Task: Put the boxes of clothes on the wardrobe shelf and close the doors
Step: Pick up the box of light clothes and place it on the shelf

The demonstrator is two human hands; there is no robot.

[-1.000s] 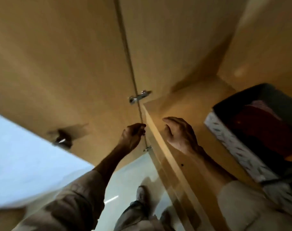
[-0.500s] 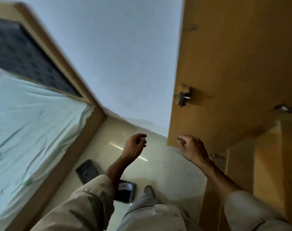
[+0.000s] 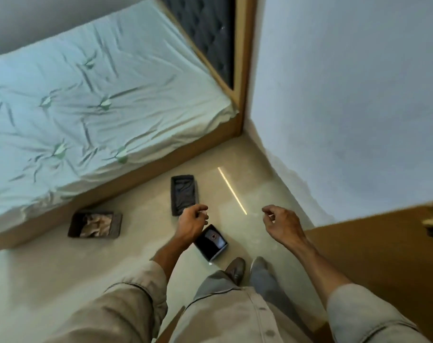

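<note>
Three open boxes of clothes lie on the floor beside the bed. A dark box with pale crumpled clothes (image 3: 94, 224) sits at the left, close to the bed frame. A long dark box with dark cloth (image 3: 184, 193) lies further right. A third dark box (image 3: 211, 241) rests just in front of my feet, partly hidden by my left wrist. My left hand (image 3: 192, 221) hovers above these boxes, fingers loosely curled, holding nothing. My right hand (image 3: 281, 222) hangs in the air at the same height, fingers apart and empty. The open wardrobe door (image 3: 383, 263) fills the right edge.
A bed with a wrinkled pale green sheet (image 3: 86, 95) takes up the left half, with a wooden frame and dark padded headboard (image 3: 210, 33). A white wall (image 3: 346, 95) stands ahead at the right. My feet (image 3: 245, 266) are on the beige floor.
My view has swung from the wardrobe shelf down to the floor and bed. Both hands have come away from the wardrobe door and now hang over the boxes on the floor.
</note>
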